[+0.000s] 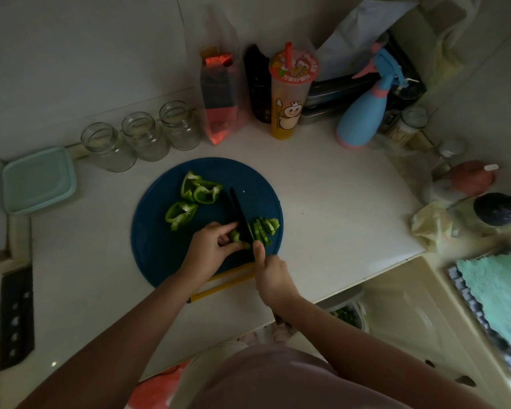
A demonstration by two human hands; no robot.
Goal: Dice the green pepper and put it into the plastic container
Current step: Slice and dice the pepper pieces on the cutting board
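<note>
Sitting at the left edge of the frame, a square, pale teal plastic container (37, 180) with rounded corners rests on the smooth white counter (337, 202). Right of it, a round dark blue cutting board (157, 255) carries glossy, curled green pepper chunks (199, 190) in its upper left part. The left hand (208, 250) pinches a small pepper piece (236, 236) in curled fingers, against a black knife (239, 215). Thin cut strips (264, 230) lie just right of the blade. The right hand (270, 274) is wrapped round the knife's handle.
</note>
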